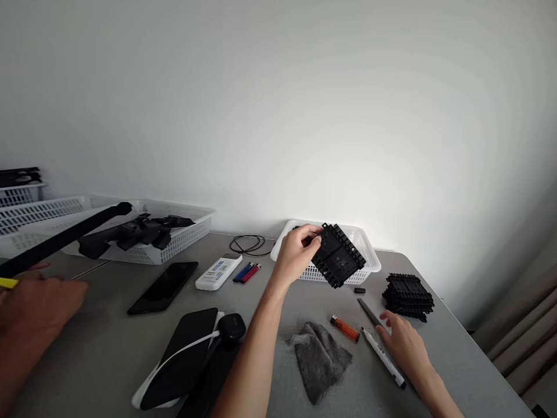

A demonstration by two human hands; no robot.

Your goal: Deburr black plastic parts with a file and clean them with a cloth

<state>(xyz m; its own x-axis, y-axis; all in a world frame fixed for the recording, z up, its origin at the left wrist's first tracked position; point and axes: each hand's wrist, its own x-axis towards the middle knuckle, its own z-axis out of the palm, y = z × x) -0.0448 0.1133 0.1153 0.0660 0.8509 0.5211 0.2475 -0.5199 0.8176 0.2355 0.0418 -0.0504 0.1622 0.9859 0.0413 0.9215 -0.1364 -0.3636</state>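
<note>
My left hand (300, 249) grips a black plastic plate (339, 255) by its upper left corner, thumb on the face. The plate has toothed edges and is held tilted in the air, in front of a white basket (369, 255). My right hand (404, 342) is low over the table, its fingers closed about the near end of a narrow grey file-like tool (368, 310); its handle is hidden. Beside that hand lie an uncapped white marker (385, 359) and an orange lighter (344, 328). Behind it stands a stack of similar black plates (408, 295).
A grey cloth (319, 360), a small black cap (360, 290), two lighters (247, 273), a white device (219, 271) and a phone (163, 287) lie around. At left, another person's hand (39, 302) holds a black strip (65, 238) near a basket (187, 238) of black pieces.
</note>
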